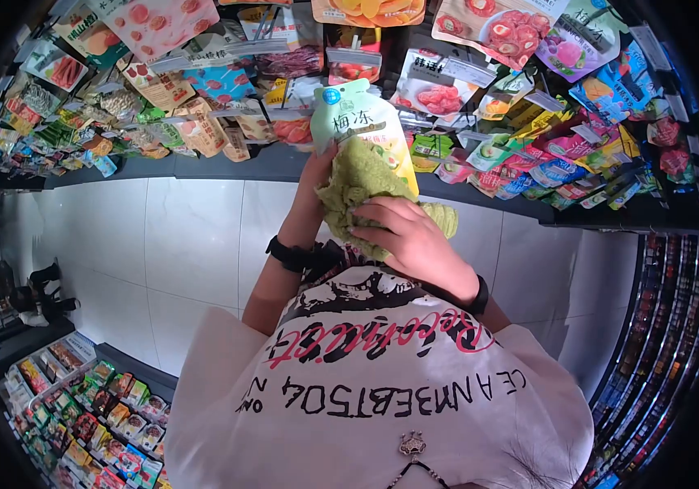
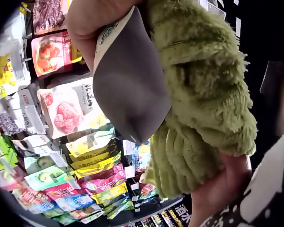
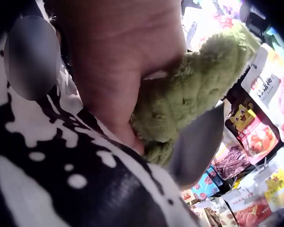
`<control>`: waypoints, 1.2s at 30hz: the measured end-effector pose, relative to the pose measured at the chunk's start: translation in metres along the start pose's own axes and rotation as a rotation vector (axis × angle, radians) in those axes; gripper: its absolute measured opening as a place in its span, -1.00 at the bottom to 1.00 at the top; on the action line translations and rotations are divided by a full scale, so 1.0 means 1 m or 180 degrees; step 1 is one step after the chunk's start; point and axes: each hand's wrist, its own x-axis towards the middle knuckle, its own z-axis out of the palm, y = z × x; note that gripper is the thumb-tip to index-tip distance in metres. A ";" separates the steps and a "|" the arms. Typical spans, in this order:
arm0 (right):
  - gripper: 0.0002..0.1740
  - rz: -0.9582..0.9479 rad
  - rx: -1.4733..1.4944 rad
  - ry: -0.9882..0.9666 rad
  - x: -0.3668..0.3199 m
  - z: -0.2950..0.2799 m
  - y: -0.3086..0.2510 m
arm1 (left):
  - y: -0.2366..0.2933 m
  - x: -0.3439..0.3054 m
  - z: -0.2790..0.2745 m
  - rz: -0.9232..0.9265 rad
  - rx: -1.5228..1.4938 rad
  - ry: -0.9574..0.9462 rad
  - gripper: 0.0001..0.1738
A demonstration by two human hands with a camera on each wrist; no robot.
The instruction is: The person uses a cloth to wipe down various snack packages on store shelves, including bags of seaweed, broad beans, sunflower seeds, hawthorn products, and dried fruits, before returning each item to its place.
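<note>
A pale green snack pouch (image 1: 356, 114) with a yellow lower part is upright before the shelf, its grey bottom (image 2: 130, 78) facing the left wrist camera. My left hand (image 1: 317, 175) grips the pouch at its left edge. A fuzzy green cloth (image 1: 366, 175) covers the pouch's lower front, bunched up. My right hand (image 1: 411, 236) holds the cloth with bent fingers; in the right wrist view the cloth (image 3: 180, 94) comes out between thumb and palm. The left fingertips are partly hidden behind pouch and cloth.
Racks of hanging snack bags (image 1: 439, 90) run across the front, close behind the pouch. Pale floor tiles (image 1: 195, 236) lie below. A bin of packets (image 1: 105, 416) stands at the lower left, and tall shelving (image 1: 659, 326) at the right.
</note>
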 end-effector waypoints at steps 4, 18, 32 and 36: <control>-0.67 0.0118 -0.0341 0.0659 -0.003 0.009 0.005 | 0.004 -0.005 -0.010 -0.0243 -0.0560 -0.0131 -0.60; -0.55 0.1341 0.1039 0.0984 -0.008 0.017 0.019 | 0.004 -0.008 0.021 0.0023 0.0058 0.0403 -0.67; -0.61 0.2027 0.1638 0.4096 -0.061 -0.078 0.048 | -0.007 -0.009 0.058 0.0311 0.1076 0.0233 -0.60; -0.42 0.1525 -0.0597 0.1559 -0.032 -0.069 0.012 | -0.018 -0.006 0.064 0.0239 0.0965 0.0192 -0.61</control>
